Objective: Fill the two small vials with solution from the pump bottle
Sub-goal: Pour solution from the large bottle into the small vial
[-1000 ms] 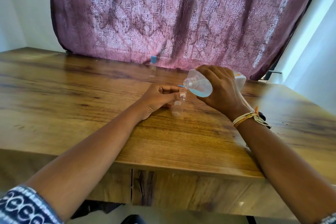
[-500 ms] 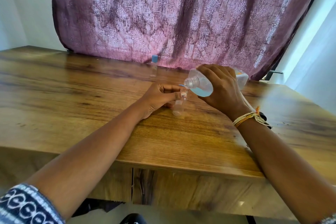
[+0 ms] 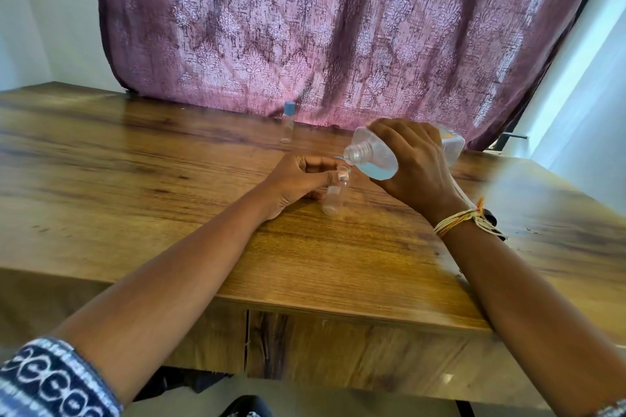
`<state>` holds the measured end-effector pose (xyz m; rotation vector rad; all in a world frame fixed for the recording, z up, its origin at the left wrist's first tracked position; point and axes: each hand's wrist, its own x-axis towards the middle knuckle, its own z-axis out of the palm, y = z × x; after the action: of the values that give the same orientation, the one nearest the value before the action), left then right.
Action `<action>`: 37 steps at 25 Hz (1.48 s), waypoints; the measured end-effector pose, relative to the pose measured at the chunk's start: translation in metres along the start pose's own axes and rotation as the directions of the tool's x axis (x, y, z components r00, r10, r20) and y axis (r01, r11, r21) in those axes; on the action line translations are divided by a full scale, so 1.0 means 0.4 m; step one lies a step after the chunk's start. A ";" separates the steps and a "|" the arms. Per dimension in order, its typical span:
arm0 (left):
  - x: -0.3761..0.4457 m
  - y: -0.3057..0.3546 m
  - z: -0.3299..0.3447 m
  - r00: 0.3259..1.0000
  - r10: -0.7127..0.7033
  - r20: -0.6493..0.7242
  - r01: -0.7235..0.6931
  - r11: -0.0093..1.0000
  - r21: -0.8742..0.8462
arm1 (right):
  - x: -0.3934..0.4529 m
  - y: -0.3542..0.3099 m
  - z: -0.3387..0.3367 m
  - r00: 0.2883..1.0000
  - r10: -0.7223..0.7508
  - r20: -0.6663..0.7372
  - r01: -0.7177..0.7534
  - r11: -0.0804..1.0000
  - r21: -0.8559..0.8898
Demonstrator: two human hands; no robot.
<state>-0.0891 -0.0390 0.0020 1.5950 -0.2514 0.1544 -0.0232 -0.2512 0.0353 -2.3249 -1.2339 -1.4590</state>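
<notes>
Gripping: left fingers [image 3: 330, 176] vial [image 3: 333, 198], right bottle [image 3: 372, 157].

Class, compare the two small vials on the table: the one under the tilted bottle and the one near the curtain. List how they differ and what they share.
1. The near vial is uncapped; the far vial wears a blue cap.
2. The left hand holds the near vial; nothing touches the far vial.
3. The near vial sits under the bottle mouth; the far vial stands apart by the curtain.
Both are small, clear and upright.

Right hand [image 3: 415, 173] tips bottle [image 3: 374, 159] over vial [image 3: 333, 195].
</notes>
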 end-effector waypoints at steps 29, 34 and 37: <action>-0.003 0.006 0.005 1.000 0.006 0.011 -0.005 0.999 -0.037 | 0.000 0.002 -0.001 1.000 -0.015 -0.016 0.014 0.999 -0.048; -0.004 0.005 0.004 1.000 0.017 0.021 -0.016 0.999 -0.049 | 0.001 0.002 -0.001 1.000 -0.017 -0.026 0.016 0.999 -0.045; -0.005 0.006 0.003 1.000 0.017 0.026 -0.016 0.999 -0.052 | 0.001 0.002 -0.001 0.999 -0.016 -0.030 0.015 0.999 -0.045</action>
<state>-0.0917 -0.0401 0.0038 1.5445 -0.2869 0.1388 -0.0230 -0.2516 0.0361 -2.3170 -1.2265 -1.5370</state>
